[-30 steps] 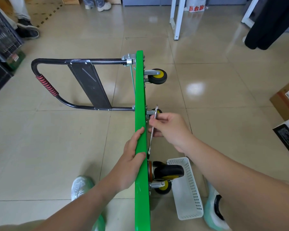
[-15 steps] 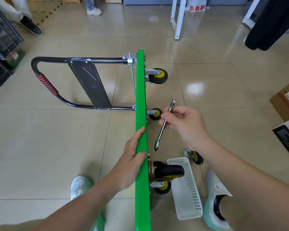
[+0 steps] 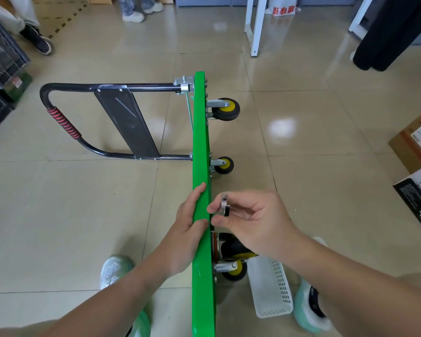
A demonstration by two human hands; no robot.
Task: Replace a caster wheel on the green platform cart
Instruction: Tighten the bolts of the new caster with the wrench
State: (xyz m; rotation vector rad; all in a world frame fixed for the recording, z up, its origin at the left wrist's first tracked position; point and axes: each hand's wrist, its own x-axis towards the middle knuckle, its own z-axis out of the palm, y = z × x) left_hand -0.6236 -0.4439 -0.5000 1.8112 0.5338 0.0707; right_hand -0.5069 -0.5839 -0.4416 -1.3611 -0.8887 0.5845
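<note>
The green platform cart (image 3: pixel 201 142) stands on its long edge, with its black handle (image 3: pixel 66 127) folded out to the left. My left hand (image 3: pixel 190 224) grips the upper edge of the platform. My right hand (image 3: pixel 250 220) pinches a silver wrench (image 3: pixel 224 208) just right of that edge; I see the wrench almost end-on. Yellow-hubbed caster wheels stick out on the right side: a far one (image 3: pixel 226 109), a middle one (image 3: pixel 223 164), and two near ones (image 3: pixel 233 268) partly hidden under my right wrist.
A white plastic basket (image 3: pixel 270 293) lies on the tiled floor beside the near casters, between my shoes (image 3: pixel 116 268). Cardboard boxes (image 3: pixel 416 142) sit at the right, black crates (image 3: pixel 3 59) at the left, and a white table leg (image 3: pixel 253 25) and other people's feet are at the back.
My right hand took the wrench off the cart's underside, swung out to the right, then came back near the edge with the wrench turned end-on. My left hand kept its grip.
</note>
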